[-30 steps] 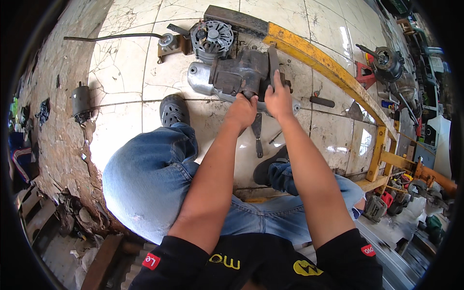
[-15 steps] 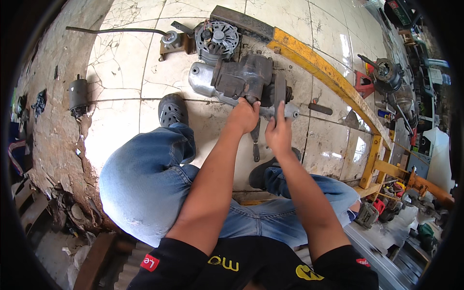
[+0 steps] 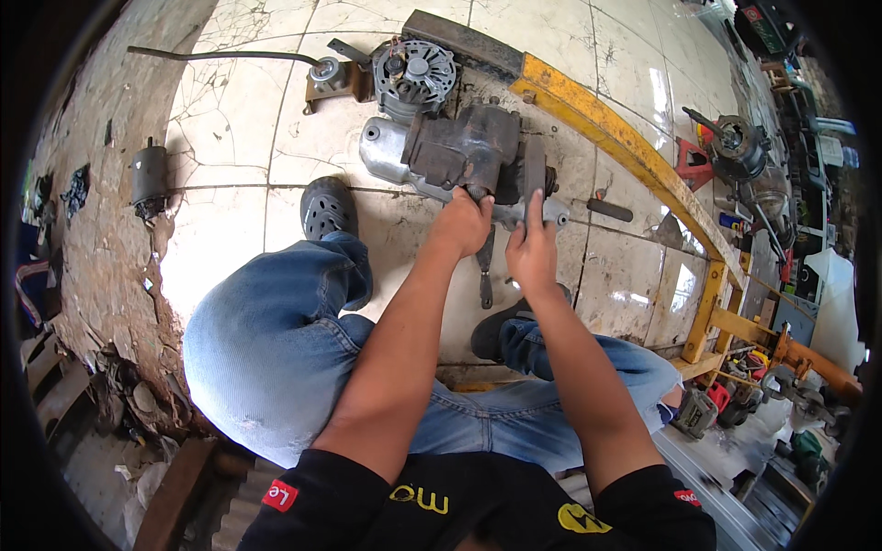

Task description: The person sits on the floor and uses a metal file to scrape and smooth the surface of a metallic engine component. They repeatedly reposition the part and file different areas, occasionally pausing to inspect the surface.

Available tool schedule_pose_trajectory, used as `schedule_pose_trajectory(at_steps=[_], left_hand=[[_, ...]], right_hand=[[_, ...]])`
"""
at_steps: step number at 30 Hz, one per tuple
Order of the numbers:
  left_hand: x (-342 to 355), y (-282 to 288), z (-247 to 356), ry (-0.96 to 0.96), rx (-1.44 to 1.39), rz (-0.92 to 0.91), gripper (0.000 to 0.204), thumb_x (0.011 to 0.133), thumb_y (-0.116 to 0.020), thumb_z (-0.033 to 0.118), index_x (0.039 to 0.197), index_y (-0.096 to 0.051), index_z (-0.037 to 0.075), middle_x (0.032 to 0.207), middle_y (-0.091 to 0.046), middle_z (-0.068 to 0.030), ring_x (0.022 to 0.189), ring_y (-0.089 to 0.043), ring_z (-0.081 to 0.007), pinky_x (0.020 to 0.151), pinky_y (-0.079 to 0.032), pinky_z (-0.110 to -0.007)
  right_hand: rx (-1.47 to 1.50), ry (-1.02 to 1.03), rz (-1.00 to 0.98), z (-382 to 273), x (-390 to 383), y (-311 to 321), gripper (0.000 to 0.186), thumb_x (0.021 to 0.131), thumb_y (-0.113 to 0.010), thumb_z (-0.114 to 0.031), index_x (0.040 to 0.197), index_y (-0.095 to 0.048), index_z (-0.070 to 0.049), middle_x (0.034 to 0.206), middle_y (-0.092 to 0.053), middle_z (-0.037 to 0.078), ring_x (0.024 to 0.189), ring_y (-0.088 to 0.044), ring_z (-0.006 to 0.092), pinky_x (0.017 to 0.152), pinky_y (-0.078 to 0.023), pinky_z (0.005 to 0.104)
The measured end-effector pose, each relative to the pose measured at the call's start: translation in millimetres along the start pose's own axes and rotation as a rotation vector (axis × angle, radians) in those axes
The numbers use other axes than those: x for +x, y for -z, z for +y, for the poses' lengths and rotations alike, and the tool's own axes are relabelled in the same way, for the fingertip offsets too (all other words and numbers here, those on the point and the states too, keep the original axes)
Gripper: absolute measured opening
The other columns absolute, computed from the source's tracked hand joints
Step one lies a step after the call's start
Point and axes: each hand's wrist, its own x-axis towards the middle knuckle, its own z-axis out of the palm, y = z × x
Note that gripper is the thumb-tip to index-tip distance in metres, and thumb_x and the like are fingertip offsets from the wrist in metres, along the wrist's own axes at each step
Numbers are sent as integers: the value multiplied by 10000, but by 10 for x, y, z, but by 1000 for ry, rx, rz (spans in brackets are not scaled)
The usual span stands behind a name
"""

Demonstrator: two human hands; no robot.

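Observation:
A dark, greasy cast-metal housing (image 3: 473, 147) lies on a silver metal part (image 3: 381, 151) on the floor between my feet. My left hand (image 3: 463, 226) is closed at its lower side, thumb and fingers around a small round ridged fitting (image 3: 477, 191). My right hand (image 3: 533, 255) touches the near rim of a grey wheel, seen edge-on like a pulley (image 3: 534, 165), at the housing's right end. Its index finger lies along the rim and the other fingers curl, their grip partly hidden. A ratchet-like tool (image 3: 486, 275) with a dark handle lies below my left hand.
An alternator (image 3: 415, 78) touches the housing's far side, beside a bracket (image 3: 335, 84) with a long rod. A yellow steel frame leg (image 3: 616, 110) curves along the right. A dark cylinder (image 3: 148, 179) stands left; a dark bar (image 3: 609, 209) lies right.
Both hands keep nearly the same places on the housing and the wheel. My right hand shifts very slightly at the rim, and my left knee moves a little left.

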Motion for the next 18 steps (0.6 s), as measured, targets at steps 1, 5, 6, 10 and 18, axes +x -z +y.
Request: schedule_pose_trajectory(at_steps=[1, 5, 6, 10, 18], left_hand=[[21, -9, 3, -14, -10, 1, 539, 972, -408, 399, 1082, -403, -129, 952, -625, -337, 951, -607, -467, 832, -483, -484], [22, -56, 38, -37, -20, -32, 543, 972, -412, 395, 1078, -407, -138, 951, -626, -337, 956, -612, -458, 840, -485, -474], [43, -26, 60, -35, -27, -31, 543, 972, -414, 393, 1077, -409, -140, 952, -626, -337, 958, -613, -456, 842, -486, -472], [72, 24, 96, -18, -15, -31, 593, 975, -398, 419, 1093, -421, -162, 965, -612, -357, 994, -596, -460, 874, -467, -464], [33, 35, 105, 4, -63, -36, 621, 965, -413, 440, 1086, -456, -168, 990, -596, -376, 1018, -581, -468, 883, -460, -456]], right_hand=[[-34, -18, -3, -32, 261, 13, 633, 877, -539, -146, 1464, -303, -122, 927, -532, 298, 870, -577, 469, 781, -486, 481], [-54, -90, -116, 0, 991, 52, 634, 876, -541, -144, 1461, -299, -105, 958, -529, 314, 873, -578, 470, 766, -491, 476], [-96, -10, -48, 4, 847, 38, 635, 881, -531, -139, 1468, -289, -112, 996, -530, 325, 880, -579, 469, 757, -496, 465], [65, 99, 67, 209, -270, -25, 630, 878, -524, -71, 1467, -301, -84, 927, -522, 263, 829, -545, 435, 769, -467, 448], [120, 108, 366, 222, 8, 90, 601, 876, -508, -115, 1432, -309, -2, 1128, -548, 275, 969, -576, 452, 886, -453, 476]])
